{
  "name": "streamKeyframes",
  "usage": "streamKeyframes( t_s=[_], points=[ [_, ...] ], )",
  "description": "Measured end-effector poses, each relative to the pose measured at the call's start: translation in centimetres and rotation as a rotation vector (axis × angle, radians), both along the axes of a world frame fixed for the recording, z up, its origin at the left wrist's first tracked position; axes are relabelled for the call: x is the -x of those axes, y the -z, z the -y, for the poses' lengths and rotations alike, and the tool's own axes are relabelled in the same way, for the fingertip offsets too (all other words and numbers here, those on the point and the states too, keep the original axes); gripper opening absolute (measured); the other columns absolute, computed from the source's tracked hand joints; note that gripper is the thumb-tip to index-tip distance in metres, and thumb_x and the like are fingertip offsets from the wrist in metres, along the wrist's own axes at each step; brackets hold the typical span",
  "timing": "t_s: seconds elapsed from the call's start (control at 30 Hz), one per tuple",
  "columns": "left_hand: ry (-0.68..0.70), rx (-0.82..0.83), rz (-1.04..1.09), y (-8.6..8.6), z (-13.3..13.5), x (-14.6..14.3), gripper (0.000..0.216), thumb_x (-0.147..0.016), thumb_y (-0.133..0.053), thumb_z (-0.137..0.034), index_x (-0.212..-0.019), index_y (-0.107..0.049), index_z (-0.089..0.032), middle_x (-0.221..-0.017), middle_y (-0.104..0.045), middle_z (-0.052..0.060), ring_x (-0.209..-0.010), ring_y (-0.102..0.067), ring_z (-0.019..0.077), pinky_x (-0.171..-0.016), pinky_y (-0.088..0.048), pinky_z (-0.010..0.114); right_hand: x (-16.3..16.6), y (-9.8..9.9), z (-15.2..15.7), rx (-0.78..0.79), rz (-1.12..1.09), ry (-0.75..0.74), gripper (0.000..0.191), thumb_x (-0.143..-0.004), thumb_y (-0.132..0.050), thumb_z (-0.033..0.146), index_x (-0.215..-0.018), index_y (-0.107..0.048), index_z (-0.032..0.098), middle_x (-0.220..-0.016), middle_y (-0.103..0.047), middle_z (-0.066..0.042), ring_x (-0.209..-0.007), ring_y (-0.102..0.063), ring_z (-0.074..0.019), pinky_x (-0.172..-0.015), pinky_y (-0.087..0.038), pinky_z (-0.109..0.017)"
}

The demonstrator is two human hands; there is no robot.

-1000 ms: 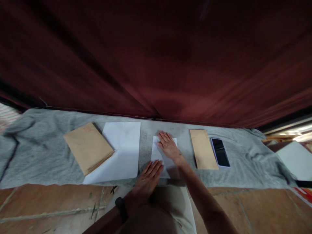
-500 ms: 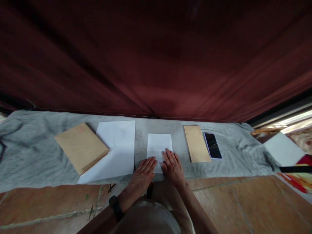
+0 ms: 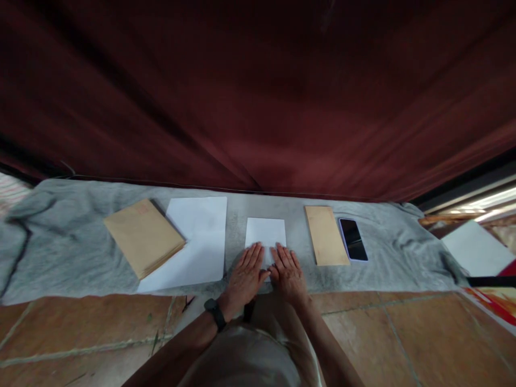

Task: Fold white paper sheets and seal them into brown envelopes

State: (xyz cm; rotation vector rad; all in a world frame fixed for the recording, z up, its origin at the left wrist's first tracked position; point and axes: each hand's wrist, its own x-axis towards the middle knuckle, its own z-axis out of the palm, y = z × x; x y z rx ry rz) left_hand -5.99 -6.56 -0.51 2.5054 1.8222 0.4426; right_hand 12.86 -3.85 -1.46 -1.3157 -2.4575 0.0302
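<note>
Under the fingers of the left hand (image 3: 245,271) and the right hand (image 3: 287,271), a small white paper (image 3: 265,230) is lying flat on a grey, cloth-draped worktop (image 3: 395,252), its far part showing beyond the fingertips. Both hands are resting palm down, fingers straight and close together, thumbs almost meeting; neither is gripping anything. A dark watch (image 3: 215,314) is circling the left wrist. To the left of the left hand, a large white sheet (image 3: 203,223) is lying partly beneath a slanted stack of brown envelopes (image 3: 143,236). To the right of the right hand, a single brown envelope (image 3: 327,236) is lying just beside a dark-screened phone (image 3: 353,239). Beyond both hands, a dark red curtain (image 3: 258,107) is hanging.
</note>
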Motion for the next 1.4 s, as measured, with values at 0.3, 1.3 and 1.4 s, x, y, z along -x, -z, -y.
streamKeyframes(
  t_s=[0.3, 1.3, 1.4],
  points=[
    [-0.116, -0.025, -0.021, 0.7, 3.1, 2.9, 0.073, -0.100, -0.046, -0.044, -0.158, -0.028, -0.005, -0.160, -0.039, 0.023, -0.150, -0.035, 0.0329, -0.120, -0.036, 0.050, -0.1, 0.0, 0.0, -0.015, -0.026, -0.002, 0.053, -0.107, -0.042, 0.033, -0.156, -0.038, 0.014, -0.161, -0.040, -0.014, -0.150, -0.037, -0.0265, -0.124, -0.029, -0.049],
    [-0.078, 0.186, -0.006, -5.7, -1.7, -4.0, 0.049, -0.089, -0.045, -0.004, -0.134, -0.063, -0.010, -0.126, -0.070, 0.022, -0.112, -0.070, 0.0302, -0.091, -0.056, 0.041, -0.3, -0.7, -0.1, 0.404, -0.929, 0.550, 0.046, -0.095, -0.049, 0.051, -0.120, -0.070, 0.018, -0.127, -0.067, -0.016, -0.122, -0.058, -0.0290, -0.109, -0.044, -0.049],
    [-0.290, 0.191, 0.445, -9.2, -3.7, -1.5, 0.039, -0.100, -0.042, -0.024, -0.130, -0.065, -0.015, -0.104, -0.077, 0.015, -0.089, -0.074, 0.0268, -0.084, -0.056, 0.040, -0.7, -1.7, -0.3, 0.739, -1.358, 0.624, 0.062, -0.092, -0.051, 0.065, -0.130, -0.063, 0.018, -0.131, -0.066, -0.016, -0.116, -0.065, -0.0271, -0.102, -0.051, -0.045]
  ],
)
